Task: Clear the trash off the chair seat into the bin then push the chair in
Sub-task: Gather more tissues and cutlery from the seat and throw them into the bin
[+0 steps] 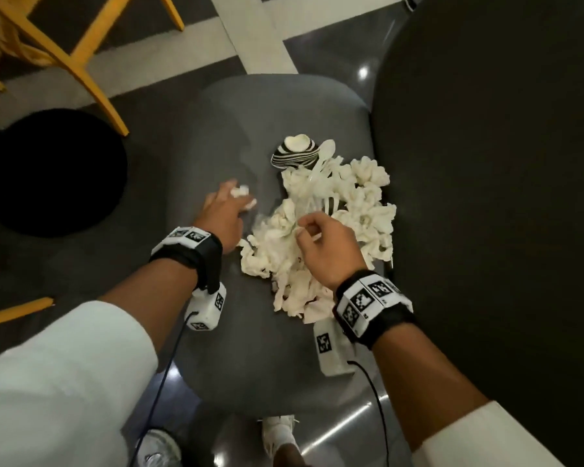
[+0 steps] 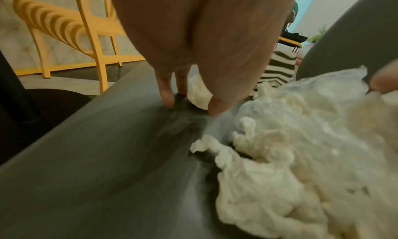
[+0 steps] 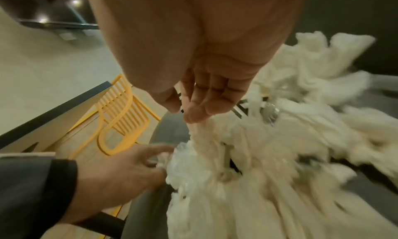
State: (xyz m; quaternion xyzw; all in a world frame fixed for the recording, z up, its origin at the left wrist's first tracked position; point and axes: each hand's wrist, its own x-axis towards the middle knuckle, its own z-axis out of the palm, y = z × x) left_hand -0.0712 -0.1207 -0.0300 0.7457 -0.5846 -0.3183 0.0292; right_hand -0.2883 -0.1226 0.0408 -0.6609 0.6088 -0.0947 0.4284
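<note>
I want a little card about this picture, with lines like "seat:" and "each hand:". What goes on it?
seat: grey chair seat, trash heaped on its right half
trash: pile of crumpled white tissues, with a striped paper cup on its side at the far end
left hand: left hand reaches down onto a small tissue wad beside the pile
right hand: right hand pinches a strand of tissue from the pile
nearby: yellow chair on the floor
bin: cannot tell which thing it is

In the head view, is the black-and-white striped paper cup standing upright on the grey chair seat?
No: the black-and-white striped paper cup lies crushed on its side on the grey chair seat, beside the white crumpled tissues.
</note>
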